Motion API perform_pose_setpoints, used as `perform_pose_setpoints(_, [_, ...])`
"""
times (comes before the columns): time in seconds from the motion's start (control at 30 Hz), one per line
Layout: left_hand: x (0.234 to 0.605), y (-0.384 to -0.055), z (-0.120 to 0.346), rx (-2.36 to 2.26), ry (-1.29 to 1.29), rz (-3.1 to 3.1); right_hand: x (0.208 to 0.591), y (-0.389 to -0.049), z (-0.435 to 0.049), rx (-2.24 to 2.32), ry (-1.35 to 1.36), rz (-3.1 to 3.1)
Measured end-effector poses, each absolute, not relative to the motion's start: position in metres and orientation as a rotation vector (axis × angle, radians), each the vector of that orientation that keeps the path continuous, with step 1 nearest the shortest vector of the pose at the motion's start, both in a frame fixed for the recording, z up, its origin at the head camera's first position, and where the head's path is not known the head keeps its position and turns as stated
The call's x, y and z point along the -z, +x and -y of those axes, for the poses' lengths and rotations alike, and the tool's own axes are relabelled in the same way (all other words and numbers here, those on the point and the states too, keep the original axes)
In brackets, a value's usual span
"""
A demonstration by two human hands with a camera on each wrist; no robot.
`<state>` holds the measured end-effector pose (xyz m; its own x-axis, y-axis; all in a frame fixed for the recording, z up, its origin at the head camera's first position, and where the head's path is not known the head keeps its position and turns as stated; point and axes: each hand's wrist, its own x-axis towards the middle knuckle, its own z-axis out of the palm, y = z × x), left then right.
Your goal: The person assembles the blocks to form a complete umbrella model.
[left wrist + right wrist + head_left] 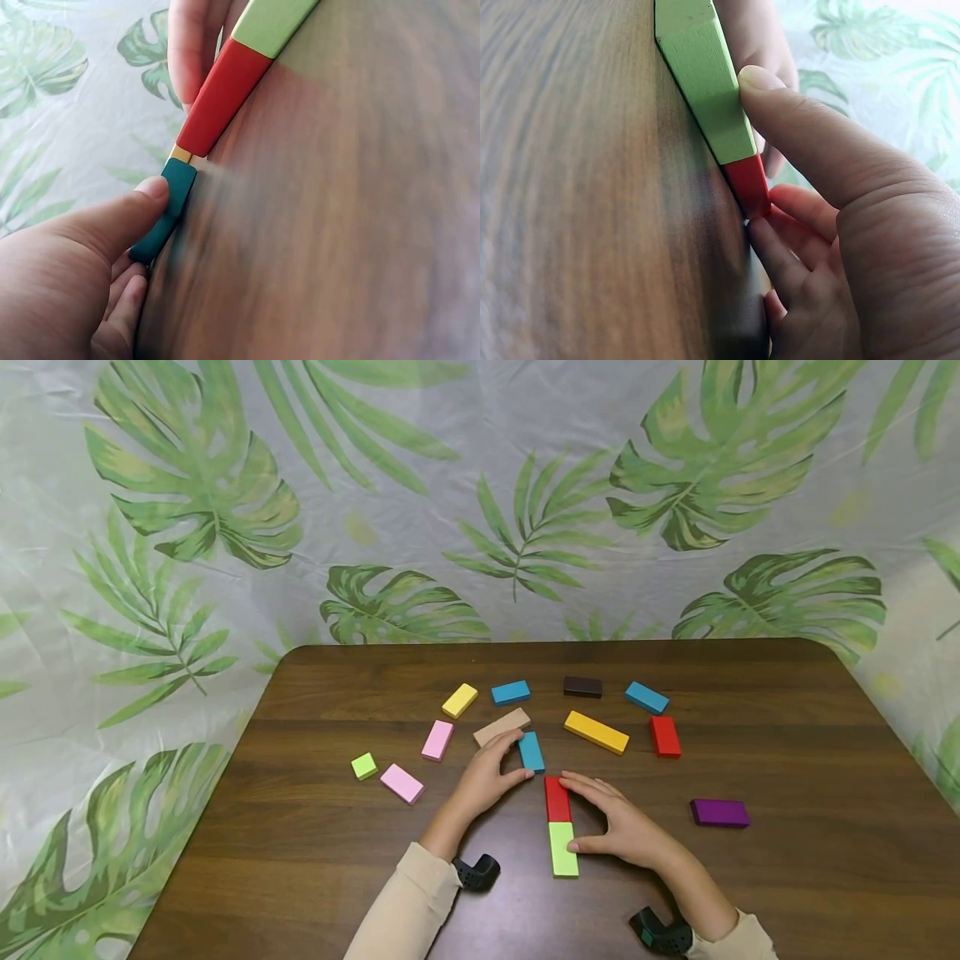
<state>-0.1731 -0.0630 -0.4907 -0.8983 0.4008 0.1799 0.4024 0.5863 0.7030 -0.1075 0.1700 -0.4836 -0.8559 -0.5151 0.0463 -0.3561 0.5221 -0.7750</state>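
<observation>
My left hand [483, 781] pinches a blue block [532, 752] between thumb and fingers, as the left wrist view also shows. A natural wood block [501, 727] lies just behind those fingers. Below the blue block, a red block [557, 799] and a light green block [563, 850] lie end to end in a line. From the right side, my right hand [630, 831] holds this pair. Its thumb is on the light green block [709, 90], and its fingers touch the far part of the red block [748, 184]. A small gap separates blue from red.
An arc of loose blocks surrounds the hands: a green cube [364, 766], pink blocks [402, 783], a yellow block [460, 701], blue blocks [511, 692], a dark block [582, 687], an orange-yellow block [596, 732], another red block [665, 737] and a purple block [720, 812]. A leaf-patterned cloth hangs behind the table.
</observation>
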Motion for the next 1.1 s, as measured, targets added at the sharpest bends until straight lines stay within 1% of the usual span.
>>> perform_pose_setpoints(0.17, [0.489, -0.175, 0.06, 1.225, -0.699, 2.817, 0.484, -0.108, -0.17, 1.247, -0.748, -2.571])
perform_pose_setpoints(0.47, [0.488, -0.177, 0.055, 1.167, -0.777, 2.821, 0.482, -0.109, -0.17, 1.251, -0.764, -2.559])
perform_pose_setpoints(0.83, [0.488, -0.174, 0.049, 1.156, -0.77, 2.79, 0.482, -0.108, -0.17, 1.266, -0.802, -2.558])
perform_pose_setpoints(1.1, [0.489, -0.172, 0.045, 1.112, -0.785, 2.8, 0.482, -0.108, -0.17, 1.275, -0.782, -2.542])
